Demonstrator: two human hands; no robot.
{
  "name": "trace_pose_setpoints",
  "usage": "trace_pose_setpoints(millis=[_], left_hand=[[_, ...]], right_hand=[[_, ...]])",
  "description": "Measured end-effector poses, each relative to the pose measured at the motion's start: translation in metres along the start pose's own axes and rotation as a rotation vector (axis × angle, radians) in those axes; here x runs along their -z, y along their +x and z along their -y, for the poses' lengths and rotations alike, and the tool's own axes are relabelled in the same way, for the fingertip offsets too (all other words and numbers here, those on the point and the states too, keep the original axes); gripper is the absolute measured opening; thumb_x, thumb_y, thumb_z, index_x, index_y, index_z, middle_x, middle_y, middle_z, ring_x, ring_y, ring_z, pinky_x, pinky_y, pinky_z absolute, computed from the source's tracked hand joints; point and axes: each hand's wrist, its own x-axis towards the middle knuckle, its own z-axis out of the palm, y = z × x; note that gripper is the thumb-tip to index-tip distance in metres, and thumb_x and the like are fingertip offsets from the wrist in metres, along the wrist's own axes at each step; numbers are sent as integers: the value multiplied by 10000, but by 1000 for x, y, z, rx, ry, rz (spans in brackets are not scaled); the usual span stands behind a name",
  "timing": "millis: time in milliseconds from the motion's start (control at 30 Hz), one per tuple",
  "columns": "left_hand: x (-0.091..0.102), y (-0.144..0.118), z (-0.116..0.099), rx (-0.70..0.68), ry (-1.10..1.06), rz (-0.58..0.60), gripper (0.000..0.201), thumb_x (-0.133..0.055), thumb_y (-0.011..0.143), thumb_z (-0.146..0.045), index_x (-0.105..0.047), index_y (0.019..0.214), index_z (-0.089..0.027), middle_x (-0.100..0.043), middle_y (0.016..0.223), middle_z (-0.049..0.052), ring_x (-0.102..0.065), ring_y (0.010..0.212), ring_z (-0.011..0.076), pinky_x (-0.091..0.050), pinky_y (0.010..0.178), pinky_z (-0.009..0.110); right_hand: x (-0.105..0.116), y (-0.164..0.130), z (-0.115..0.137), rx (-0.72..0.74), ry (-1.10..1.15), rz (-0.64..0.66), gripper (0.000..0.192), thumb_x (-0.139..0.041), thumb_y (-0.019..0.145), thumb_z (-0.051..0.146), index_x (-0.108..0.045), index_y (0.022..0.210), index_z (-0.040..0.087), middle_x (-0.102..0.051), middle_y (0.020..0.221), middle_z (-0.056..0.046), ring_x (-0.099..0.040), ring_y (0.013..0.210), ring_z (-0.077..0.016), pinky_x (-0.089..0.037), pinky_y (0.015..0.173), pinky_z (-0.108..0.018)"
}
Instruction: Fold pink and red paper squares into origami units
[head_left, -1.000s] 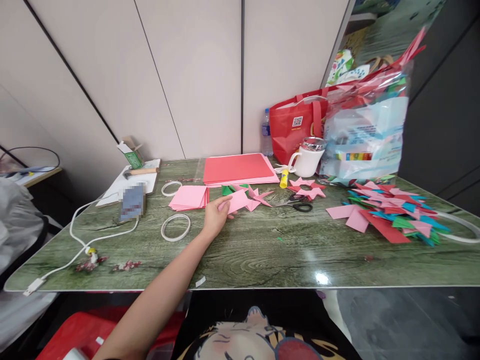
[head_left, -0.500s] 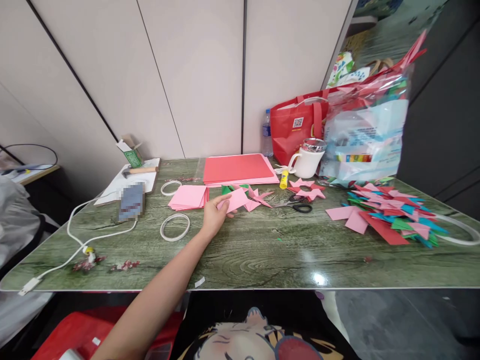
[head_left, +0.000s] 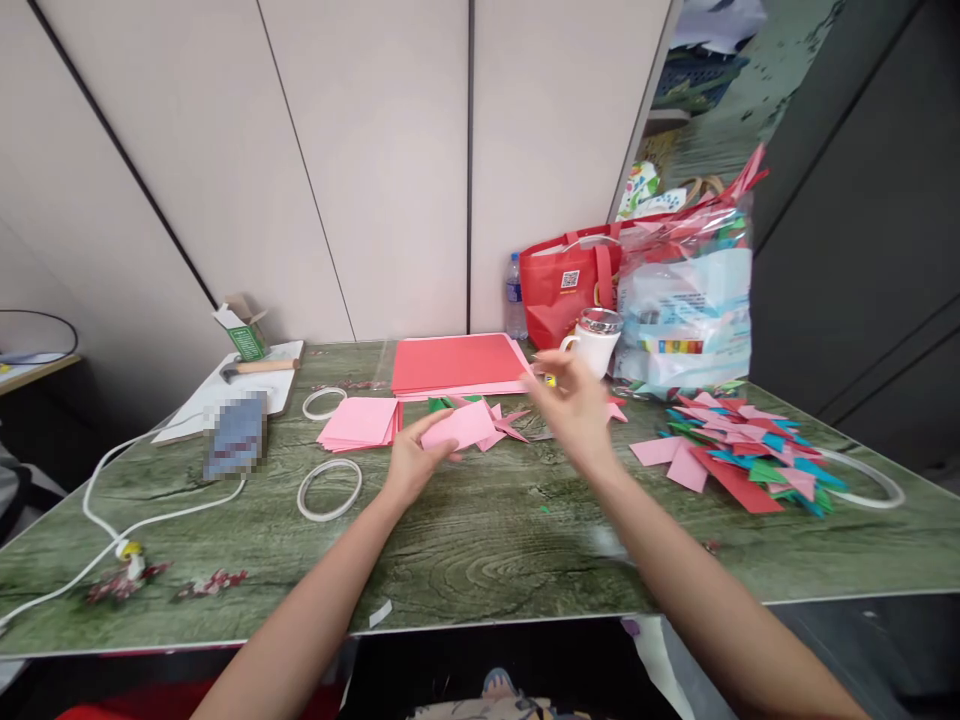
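Note:
My left hand (head_left: 416, 458) is closed on a pink paper piece (head_left: 463, 425), its thumb on top of the sheet. Just left of that hand lies a stack of pink paper squares (head_left: 360, 420). Behind the held paper are folded pink and green pieces (head_left: 504, 425), partly covered. My right hand (head_left: 570, 405) hovers over the table, fingers bent and apart, with nothing seen in them. Past its fingertips shows a bit of the yellow glue stick (head_left: 550, 381). That hand hides the scissors and most of a folded paper ring (head_left: 616, 409).
Red and pink sheets (head_left: 457, 362) lie at the back. A white mug (head_left: 598, 345), red bag (head_left: 551, 290) and clear plastic bag (head_left: 682, 320) stand right of them. A folded-paper pile (head_left: 750, 440) is at right. Tape rolls (head_left: 330, 490), a hammer (head_left: 262, 368) and a cable (head_left: 172, 515) are left.
My right hand has come into view from the right and reached toward the glue stick. My left hand still holds the pink paper. The camera view has shifted.

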Motion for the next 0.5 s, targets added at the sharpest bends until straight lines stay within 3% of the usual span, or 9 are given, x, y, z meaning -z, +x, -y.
trace_pose_setpoints(millis=[100,167,267,333,500], left_hand=[[-2,-3,-5,-44,15,63,591,-670,604,-179,-532,1179,-178,-541,1199,83,-624,737,172,-549,587,290],[-3,-4,-8,-82,5,100,678,-666,610,-178,-451,1253,-210,-472,1281,74,-601,845,205,-557,599,303],[-5,-5,-11,-95,-13,106,763,-681,604,-188,-375,1301,-241,-405,1336,65,-564,943,239,-566,608,319],[-6,-5,-11,-59,-46,95,802,-695,598,-199,-344,1317,-248,-457,1287,67,-574,919,230,-569,618,335],[-6,-2,-6,24,-142,76,909,-729,570,-209,-261,1349,-239,-637,933,21,-613,721,161,-566,622,347]], right_hand=[[-24,-8,-12,-296,189,103,620,-750,537,304,-429,1056,197,-586,954,-74,-593,831,-187,-502,712,-341],[-35,-15,-19,-409,307,199,660,-756,503,277,-416,1064,205,-619,858,-42,-617,738,-183,-512,668,-352],[-40,-24,-24,-403,343,236,511,-740,523,286,-498,962,186,-641,819,-35,-625,740,-182,-506,691,-345],[-39,-26,-26,-381,346,229,441,-733,533,303,-530,905,181,-649,825,-33,-627,759,-184,-504,708,-343],[-40,-26,-30,-360,369,195,385,-723,534,329,-540,834,173,-653,793,-25,-623,746,-185,-511,690,-329]])
